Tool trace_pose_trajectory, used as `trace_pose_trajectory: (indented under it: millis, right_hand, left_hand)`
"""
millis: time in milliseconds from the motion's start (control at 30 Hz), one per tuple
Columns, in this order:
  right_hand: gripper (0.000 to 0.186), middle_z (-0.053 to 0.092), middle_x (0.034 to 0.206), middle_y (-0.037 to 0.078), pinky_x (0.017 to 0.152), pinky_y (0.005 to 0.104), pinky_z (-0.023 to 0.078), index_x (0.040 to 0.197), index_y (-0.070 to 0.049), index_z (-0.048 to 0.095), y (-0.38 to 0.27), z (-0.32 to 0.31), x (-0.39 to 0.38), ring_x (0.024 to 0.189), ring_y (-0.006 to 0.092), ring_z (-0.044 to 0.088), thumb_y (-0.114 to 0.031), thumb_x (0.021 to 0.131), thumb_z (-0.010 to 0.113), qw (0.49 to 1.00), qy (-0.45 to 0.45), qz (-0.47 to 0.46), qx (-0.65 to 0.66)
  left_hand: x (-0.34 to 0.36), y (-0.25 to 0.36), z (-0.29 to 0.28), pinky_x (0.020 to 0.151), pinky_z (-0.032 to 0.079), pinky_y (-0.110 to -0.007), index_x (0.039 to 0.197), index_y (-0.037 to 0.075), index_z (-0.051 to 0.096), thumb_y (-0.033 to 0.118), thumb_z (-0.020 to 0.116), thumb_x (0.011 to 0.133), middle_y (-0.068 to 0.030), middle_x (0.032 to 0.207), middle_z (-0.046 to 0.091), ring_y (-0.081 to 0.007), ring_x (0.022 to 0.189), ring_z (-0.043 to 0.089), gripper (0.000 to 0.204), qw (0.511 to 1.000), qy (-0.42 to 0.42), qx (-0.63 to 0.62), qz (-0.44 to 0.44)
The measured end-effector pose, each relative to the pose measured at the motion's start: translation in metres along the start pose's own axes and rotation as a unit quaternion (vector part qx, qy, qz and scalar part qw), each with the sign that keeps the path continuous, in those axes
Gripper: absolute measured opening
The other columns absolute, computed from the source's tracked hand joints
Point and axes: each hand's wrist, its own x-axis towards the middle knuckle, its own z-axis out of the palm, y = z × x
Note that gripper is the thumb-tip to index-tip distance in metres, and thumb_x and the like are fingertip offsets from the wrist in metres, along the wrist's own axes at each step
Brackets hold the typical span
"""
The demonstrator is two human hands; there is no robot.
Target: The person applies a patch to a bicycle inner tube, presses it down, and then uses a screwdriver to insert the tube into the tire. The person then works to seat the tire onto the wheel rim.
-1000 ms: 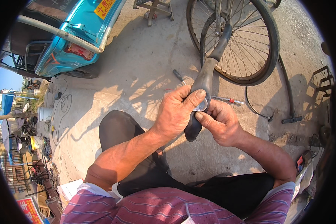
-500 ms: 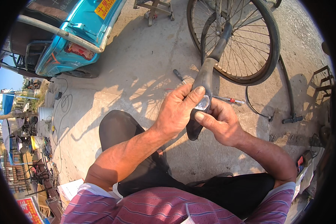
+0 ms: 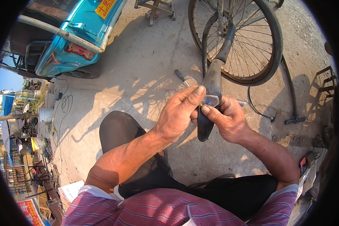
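A black rubber inner tube runs from the bicycle wheel toward me, its flattened loop hanging down between my hands. On its upper face sits a small pale grey patch with a light edge. My left hand is closed at the tube's left side, its thumb at the patch's upper left corner; the fingers underneath are mostly hidden. From the right, my right hand grips the tube, with the thumb pressed just below the patch and fingers behind.
A dark-handled screwdriver lies on the concrete beyond my left hand. Another thin tool shows partly behind my right hand. A black pump-like rod with a crosspiece lies at right. A blue three-wheeler stands at far left.
The tube and my right hand have shifted slightly right. The patch, whitish before, now looks greyer and more tilted, and my left thumb has moved to its upper corner.
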Motion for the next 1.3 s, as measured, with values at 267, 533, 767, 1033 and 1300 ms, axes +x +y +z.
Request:
trace_pose_trajectory:
  millis: [267, 533, 767, 1033, 1300]
  right_hand:
    - [0.022, 0.074, 0.102, 0.008, 0.083, 0.0275, 0.057, 0.118, 0.004, 0.066, 0.0, 0.0, -0.003, 0.094, 0.0103, 0.068, -0.015, 0.108, 0.058, 0.999, -0.029, -0.007, -0.013]
    - [0.02, 0.065, 0.09, 0.0, 0.067, 0.0251, 0.049, 0.119, 0.002, 0.064, 0.009, 0.003, -0.008, 0.078, 0.0051, 0.058, -0.012, 0.106, 0.058, 0.999, -0.023, -0.025, -0.016]
    - [0.016, 0.064, 0.087, 0.001, 0.068, 0.0263, 0.05, 0.115, 0.002, 0.062, 0.009, 0.005, -0.011, 0.078, 0.0059, 0.058, -0.007, 0.102, 0.06, 0.997, -0.032, -0.002, -0.071]
    - [0.025, 0.073, 0.092, 0.008, 0.074, 0.0294, 0.054, 0.113, 0.002, 0.068, -0.001, 0.01, -0.009, 0.083, 0.011, 0.066, -0.02, 0.107, 0.058, 0.997, -0.052, 0.007, -0.062]
    - [0.032, 0.073, 0.085, 0.012, 0.073, 0.0372, 0.056, 0.105, 0.001, 0.062, 0.011, -0.003, -0.001, 0.078, 0.0219, 0.071, -0.027, 0.112, 0.047, 0.991, -0.017, -0.087, -0.098]
  left_hand:
    - [0.002, -0.004, 0.0, 0.056, 0.042, -0.018, 0.111, 0.006, 0.069, 0.022, 0.067, 0.106, 0.0031, 0.089, 0.064, 0.0002, 0.071, 0.053, 0.017, 0.997, 0.008, 0.049, 0.05]
    - [0.002, -0.006, 0.002, 0.067, 0.05, -0.021, 0.11, 0.005, 0.067, 0.013, 0.073, 0.101, 0.0044, 0.092, 0.066, -0.0028, 0.078, 0.059, 0.014, 0.997, -0.014, 0.047, 0.065]
    - [0.002, -0.005, 0.007, 0.072, 0.051, -0.022, 0.111, 0.005, 0.067, 0.014, 0.076, 0.099, 0.0029, 0.092, 0.066, -0.0044, 0.082, 0.06, 0.017, 0.999, 0.012, -0.014, 0.038]
    - [0.005, -0.004, 0.001, 0.054, 0.043, -0.022, 0.097, 0.006, 0.066, 0.035, 0.069, 0.105, 0.0039, 0.079, 0.061, -0.0018, 0.064, 0.051, 0.03, 0.999, 0.017, -0.047, -0.011]
    - [0.003, -0.001, 0.008, 0.052, 0.041, -0.023, 0.112, 0.005, 0.065, 0.025, 0.063, 0.107, -0.0003, 0.084, 0.064, -0.0035, 0.061, 0.049, 0.021, 0.998, 0.005, -0.055, -0.009]
